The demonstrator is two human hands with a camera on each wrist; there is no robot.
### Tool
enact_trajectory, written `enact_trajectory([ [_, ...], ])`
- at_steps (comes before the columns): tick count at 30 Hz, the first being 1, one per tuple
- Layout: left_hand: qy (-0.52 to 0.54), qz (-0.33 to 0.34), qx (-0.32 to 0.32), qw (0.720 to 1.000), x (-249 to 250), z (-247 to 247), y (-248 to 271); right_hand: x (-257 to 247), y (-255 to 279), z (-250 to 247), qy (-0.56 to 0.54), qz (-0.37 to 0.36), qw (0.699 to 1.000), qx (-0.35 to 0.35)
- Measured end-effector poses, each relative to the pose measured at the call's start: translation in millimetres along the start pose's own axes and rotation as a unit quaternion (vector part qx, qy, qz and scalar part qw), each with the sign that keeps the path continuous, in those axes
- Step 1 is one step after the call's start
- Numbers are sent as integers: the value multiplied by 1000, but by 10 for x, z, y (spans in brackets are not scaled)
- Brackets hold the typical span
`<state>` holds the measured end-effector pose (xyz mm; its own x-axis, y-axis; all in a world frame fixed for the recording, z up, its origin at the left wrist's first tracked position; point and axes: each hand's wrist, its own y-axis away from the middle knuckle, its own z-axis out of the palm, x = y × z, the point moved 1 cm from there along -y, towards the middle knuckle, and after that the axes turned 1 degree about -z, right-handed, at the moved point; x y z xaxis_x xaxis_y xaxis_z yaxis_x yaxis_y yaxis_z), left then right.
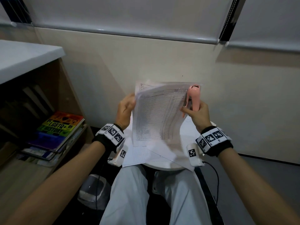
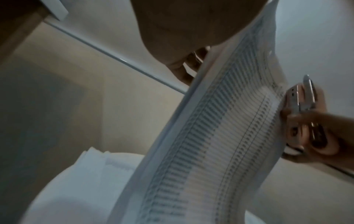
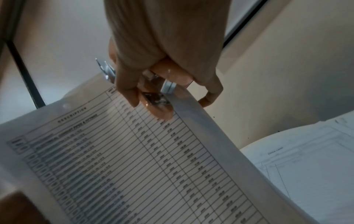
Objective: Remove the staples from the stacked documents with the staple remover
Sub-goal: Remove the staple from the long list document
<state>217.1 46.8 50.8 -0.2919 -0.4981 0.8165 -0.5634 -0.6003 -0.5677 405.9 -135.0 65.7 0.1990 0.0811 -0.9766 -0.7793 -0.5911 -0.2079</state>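
I hold a stapled document of printed table pages upright in front of me, above a round white stool. My left hand grips its left edge. My right hand grips a pink staple remover with metal jaws at the document's right edge, thumb on the paper. In the left wrist view the document bends past my left hand, with the remover at its far edge. In the right wrist view my right hand holds the remover against the page.
More loose printed sheets lie on the round white stool over my knees. A shelf unit with a stack of books stands at the left. A plain wall is right behind the stool. A grey object sits on the floor.
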Motion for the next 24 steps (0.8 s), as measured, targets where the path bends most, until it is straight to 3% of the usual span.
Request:
enact_trajectory([
  [5,-107,-79,-118,984,-188,-35,378,-23,-36,15,-96,26,994,36],
  [12,-123,-223,-109,961,-599,19,734,-279,-119,-48,-121,-11,992,21],
  [16,-141,-145,-69,977,-404,87,533,-302,-99,-32,-57,-49,997,0],
  [20,-57,-75,36,995,20,144,95,-242,-75,31,-38,-62,997,0],
  [24,-25,-37,66,997,218,178,-142,-206,-64,41,-56,-47,997,-26],
])
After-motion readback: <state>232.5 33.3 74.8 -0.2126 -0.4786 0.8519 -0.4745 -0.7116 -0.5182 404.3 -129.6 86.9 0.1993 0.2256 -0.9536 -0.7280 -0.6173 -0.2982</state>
